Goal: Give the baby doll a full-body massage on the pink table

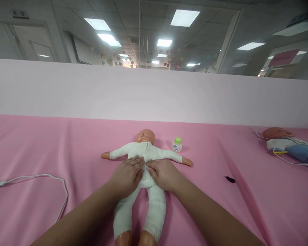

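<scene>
Resting loosely extended, gripping nothing, the left hand (128,175) and right hand (165,174) lie on the doll (147,178), its outspread arms presumably leaving the trunk accessible. Beneath the doll: pink sheet (66,143); beyond one doll arm: bottle (176,147).

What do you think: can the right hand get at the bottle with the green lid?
Probably yes: only the doll's outstretched arm lies between the right hand and the bottle.
</scene>
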`<state>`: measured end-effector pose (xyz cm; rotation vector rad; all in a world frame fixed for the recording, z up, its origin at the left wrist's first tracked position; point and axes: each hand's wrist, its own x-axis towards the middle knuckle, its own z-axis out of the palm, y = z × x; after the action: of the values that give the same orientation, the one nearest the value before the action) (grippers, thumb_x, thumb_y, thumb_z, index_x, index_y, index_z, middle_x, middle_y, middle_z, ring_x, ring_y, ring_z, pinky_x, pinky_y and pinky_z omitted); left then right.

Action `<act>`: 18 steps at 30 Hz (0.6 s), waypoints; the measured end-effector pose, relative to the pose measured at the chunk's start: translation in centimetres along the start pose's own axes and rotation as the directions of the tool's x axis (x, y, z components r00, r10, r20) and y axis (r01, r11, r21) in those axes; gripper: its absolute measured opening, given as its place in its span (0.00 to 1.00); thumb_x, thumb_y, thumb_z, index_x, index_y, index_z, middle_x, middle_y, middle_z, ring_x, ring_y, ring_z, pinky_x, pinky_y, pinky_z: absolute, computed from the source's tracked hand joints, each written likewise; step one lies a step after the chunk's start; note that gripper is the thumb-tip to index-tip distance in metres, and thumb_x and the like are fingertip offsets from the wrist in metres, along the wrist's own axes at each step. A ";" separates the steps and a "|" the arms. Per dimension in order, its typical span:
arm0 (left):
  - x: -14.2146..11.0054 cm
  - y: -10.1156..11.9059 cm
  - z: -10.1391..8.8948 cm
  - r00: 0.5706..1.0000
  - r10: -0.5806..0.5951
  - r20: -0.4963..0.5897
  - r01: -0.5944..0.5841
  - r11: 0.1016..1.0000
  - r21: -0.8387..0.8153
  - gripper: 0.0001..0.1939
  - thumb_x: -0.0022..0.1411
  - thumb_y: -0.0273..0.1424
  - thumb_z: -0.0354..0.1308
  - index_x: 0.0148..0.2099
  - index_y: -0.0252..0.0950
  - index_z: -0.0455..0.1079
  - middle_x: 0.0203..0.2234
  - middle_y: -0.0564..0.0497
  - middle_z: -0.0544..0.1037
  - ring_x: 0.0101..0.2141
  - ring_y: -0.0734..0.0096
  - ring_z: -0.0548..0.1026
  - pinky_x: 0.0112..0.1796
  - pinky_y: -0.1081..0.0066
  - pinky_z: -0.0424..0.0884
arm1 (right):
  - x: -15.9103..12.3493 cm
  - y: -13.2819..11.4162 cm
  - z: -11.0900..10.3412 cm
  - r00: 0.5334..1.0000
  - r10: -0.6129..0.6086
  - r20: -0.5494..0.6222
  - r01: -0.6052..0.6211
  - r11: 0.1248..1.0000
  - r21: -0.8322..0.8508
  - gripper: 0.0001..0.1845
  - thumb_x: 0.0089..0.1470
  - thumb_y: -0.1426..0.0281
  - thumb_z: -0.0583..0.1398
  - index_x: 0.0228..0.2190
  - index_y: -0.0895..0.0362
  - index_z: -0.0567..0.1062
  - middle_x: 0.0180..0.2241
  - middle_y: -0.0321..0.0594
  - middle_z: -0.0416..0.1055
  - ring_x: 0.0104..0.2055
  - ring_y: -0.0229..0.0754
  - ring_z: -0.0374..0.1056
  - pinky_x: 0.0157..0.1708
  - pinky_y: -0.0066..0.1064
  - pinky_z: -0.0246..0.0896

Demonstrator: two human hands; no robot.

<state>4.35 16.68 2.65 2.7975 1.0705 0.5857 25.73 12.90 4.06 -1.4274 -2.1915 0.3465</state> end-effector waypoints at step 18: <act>1.7 0.1 -2.5 0.984 -0.037 0.176 0.035 0.999 0.014 0.27 0.68 0.32 0.53 0.67 0.34 0.70 0.67 0.38 0.67 0.65 0.45 0.67 0.62 0.48 0.67 | 0.1 2.3 0.2 0.999 0.043 0.029 -0.049 0.973 0.226 0.25 0.65 0.63 0.60 0.61 0.53 0.75 0.64 0.44 0.70 0.67 0.51 0.65 0.67 0.45 0.58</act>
<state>4.58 17.61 5.55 2.7702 1.0879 0.3224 27.41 13.95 2.88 -1.3547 -2.0634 0.6126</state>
